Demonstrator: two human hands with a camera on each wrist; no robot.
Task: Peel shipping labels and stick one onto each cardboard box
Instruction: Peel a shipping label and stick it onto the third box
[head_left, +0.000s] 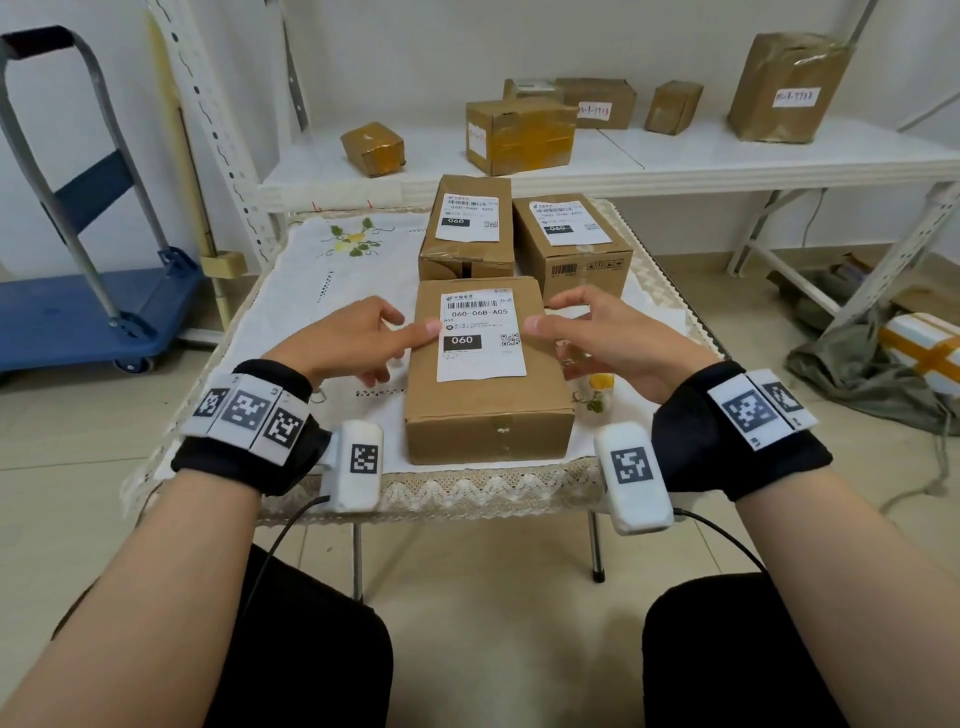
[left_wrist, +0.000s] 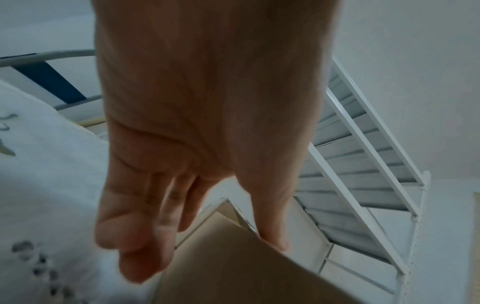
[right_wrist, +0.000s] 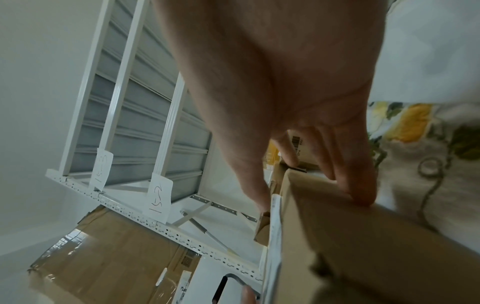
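Observation:
The near cardboard box (head_left: 488, 415) sits on the small table and carries a white shipping label (head_left: 480, 338) flat on its top. My left hand (head_left: 395, 332) has its thumb on the box top at the label's left edge. In the left wrist view the left hand (left_wrist: 207, 246) shows loosely spread fingers (left_wrist: 140, 257) beside the box (left_wrist: 246, 277), not touching it. My right hand (head_left: 556, 322) has its thumb at the label's right edge. Its fairly straight fingers (right_wrist: 358, 193) touch the box's right side (right_wrist: 363, 236). Two labelled boxes (head_left: 465, 249) (head_left: 576, 254) stand behind.
An embroidered white cloth (head_left: 322, 280) covers the table, whose front edge (head_left: 467, 493) is close to my knees. A white shelf (head_left: 675, 161) behind holds several taped parcels. A blue trolley (head_left: 78, 322) stands at the left. A bag and a wrapped parcel (head_left: 924, 353) lie on the floor at the right.

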